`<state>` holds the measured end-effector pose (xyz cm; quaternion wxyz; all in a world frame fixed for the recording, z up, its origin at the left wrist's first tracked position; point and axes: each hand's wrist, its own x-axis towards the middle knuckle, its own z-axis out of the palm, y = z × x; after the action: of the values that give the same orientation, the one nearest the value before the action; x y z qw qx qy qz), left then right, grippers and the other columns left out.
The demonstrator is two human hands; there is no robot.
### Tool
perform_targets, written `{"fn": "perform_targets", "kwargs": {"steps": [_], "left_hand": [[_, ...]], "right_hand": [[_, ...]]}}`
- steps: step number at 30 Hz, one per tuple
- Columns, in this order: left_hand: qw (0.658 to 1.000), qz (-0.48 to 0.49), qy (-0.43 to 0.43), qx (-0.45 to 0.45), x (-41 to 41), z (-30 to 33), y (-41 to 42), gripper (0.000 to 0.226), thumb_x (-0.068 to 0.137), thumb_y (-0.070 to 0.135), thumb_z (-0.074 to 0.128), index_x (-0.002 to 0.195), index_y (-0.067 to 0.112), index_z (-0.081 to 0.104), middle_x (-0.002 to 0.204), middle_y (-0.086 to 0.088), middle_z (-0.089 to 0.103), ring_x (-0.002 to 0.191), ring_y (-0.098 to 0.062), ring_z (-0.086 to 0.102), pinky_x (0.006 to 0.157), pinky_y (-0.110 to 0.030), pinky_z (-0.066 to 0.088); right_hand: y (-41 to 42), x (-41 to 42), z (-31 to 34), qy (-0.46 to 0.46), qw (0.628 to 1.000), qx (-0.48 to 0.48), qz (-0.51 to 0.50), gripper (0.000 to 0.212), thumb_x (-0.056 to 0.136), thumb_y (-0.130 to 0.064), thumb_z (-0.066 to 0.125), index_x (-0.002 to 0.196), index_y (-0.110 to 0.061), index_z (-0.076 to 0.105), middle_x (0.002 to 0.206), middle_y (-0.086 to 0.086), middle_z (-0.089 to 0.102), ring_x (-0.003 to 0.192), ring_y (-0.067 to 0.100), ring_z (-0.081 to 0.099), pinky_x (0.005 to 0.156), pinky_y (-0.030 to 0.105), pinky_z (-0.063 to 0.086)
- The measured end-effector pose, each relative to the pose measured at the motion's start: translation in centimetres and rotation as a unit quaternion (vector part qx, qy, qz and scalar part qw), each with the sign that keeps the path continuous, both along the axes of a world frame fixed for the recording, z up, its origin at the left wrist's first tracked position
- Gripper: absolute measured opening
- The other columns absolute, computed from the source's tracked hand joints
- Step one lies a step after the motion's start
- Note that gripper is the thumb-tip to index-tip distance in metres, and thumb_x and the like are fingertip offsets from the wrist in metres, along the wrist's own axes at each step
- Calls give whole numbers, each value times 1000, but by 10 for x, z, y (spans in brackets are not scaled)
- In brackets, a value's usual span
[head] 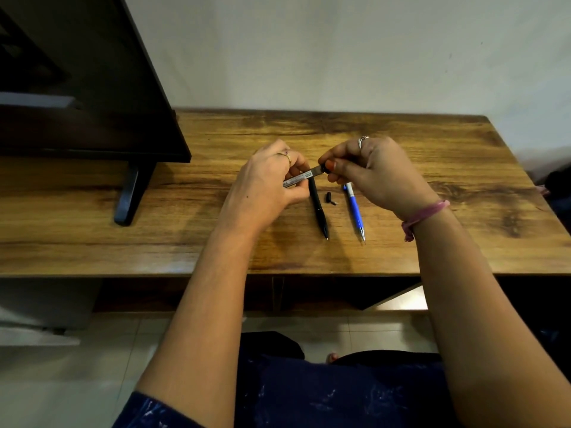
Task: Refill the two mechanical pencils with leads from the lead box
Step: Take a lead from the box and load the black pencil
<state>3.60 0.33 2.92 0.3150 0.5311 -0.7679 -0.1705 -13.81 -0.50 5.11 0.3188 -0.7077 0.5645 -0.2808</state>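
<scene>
My left hand (272, 177) grips a slim lead box (301, 178) with a printed label, holding it tilted above the wooden table (185, 236). My right hand (370, 168) pinches the dark cap end of that box between thumb and fingers. Under the hands a black mechanical pencil (318, 208) lies on the table, tip toward me. A blue and white mechanical pencil (355, 211) lies to its right, its top hidden by my right hand. A small dark cap (328, 197) and a tiny grey piece (334, 203) lie between the two pencils.
A dark monitor (80, 88) on a stand (129, 196) fills the table's left back part. A white wall stands behind the table. The table's near edge runs just in front of the pencil tips, and my lap lies below it.
</scene>
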Motion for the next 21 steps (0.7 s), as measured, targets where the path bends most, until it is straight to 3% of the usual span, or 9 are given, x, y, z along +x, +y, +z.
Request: {"fn": "perform_targets", "kwargs": {"steps": [6, 12, 17, 19, 21], "left_hand": [[1000, -21, -16, -2, -1, 1, 0, 18, 82, 14, 70, 100, 12, 68, 98, 2, 56, 91, -12, 54, 82, -35, 53], [1000, 4, -28, -5, -1, 0, 0, 16, 83, 17, 69, 99, 14, 67, 97, 3, 57, 89, -11, 55, 81, -31, 53], [995, 74, 36, 62, -6, 0, 1, 15, 79, 19, 73, 93, 21, 69, 87, 12, 59, 71, 0, 54, 66, -12, 47], [985, 108, 75, 108, -6, -3, 1, 12, 77, 20, 74, 87, 23, 69, 82, 12, 64, 72, -1, 59, 64, -16, 51], [971, 143, 89, 168, -2, -7, 0, 10, 77, 20, 76, 80, 25, 68, 79, 10, 66, 69, -2, 61, 60, -21, 53]], "right_hand": [[-1, -2, -2, 25, 999, 4, 20, 21, 93, -10, 58, 99, -29, 65, 90, -6, 72, 84, 2, 69, 82, 23, 56], [-2, 2, -6, -27, 999, -16, -13, 14, 90, -11, 63, 99, -21, 65, 87, -4, 72, 81, 6, 70, 80, 25, 57], [-3, 5, -8, -113, 991, -7, -64, 14, 91, -13, 62, 104, -16, 66, 88, -4, 73, 74, 2, 70, 70, 18, 56], [-5, 0, -10, -86, 992, -24, -94, 14, 93, -13, 60, 103, -18, 68, 90, -6, 72, 73, 0, 67, 68, 10, 53], [-7, -6, -13, 9, 994, -36, -101, 14, 92, -14, 61, 101, -18, 70, 90, -7, 69, 72, -4, 59, 63, 0, 44]]}}
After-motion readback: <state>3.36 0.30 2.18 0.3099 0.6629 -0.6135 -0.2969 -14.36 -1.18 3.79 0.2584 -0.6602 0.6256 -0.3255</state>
